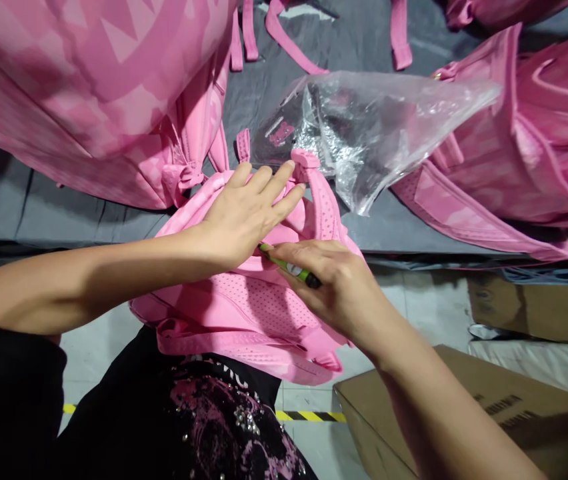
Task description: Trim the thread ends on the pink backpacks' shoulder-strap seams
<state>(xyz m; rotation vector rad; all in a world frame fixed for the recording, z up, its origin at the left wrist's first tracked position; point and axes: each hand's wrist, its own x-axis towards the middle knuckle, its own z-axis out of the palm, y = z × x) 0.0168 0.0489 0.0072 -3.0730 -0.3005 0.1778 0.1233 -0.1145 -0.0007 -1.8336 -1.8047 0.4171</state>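
A pink backpack [274, 313] with dotted mesh padding and straps lies before me, partly over the table's front edge. My left hand [247, 210] rests on it with the fingers stretched out and the palm down. In my right hand [329, 277] is a slim green tool with a black end [297, 270], closed in the fingers. Its tip reaches the pink fabric beside my left wrist; I cannot make out what kind of tool it is. A pink strap [325, 203] runs up just right of my left fingers.
Larger pink camouflage backpacks lie left [114, 100] and right [554, 133] on the grey-covered table [364, 40]. A clear plastic bag [364, 127] with dark contents sits behind my hands. Below at right are cardboard boxes [444, 407] on a tiled floor with yellow-black tape [309, 416].
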